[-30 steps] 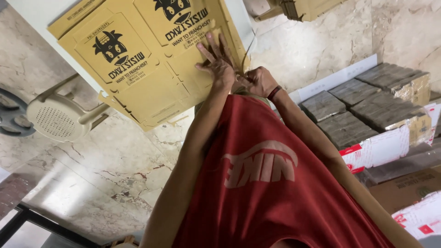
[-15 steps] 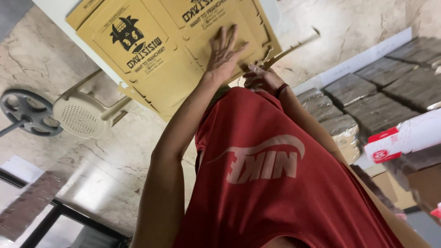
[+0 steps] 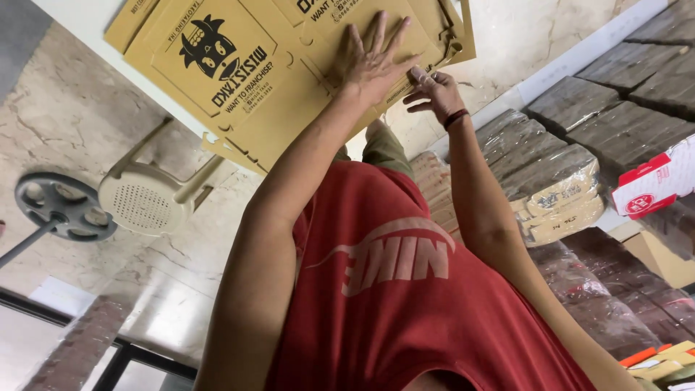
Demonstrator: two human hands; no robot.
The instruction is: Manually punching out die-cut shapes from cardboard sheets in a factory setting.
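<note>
Lying flat and still unfolded toward twelve o'clock, the yellow die-cut cardboard blank is pressed down by the left hand with fingers spread wide, while its edge is pinched by the right hand.

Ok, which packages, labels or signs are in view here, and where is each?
Flat yellow-brown cardboard box blank, top, black cartoon print, under the left hand; right hand at its edge.
Plastic-wrapped bundles of flat cartons, right, brownish stacks.
Red-and-white carton, right edge.
</note>
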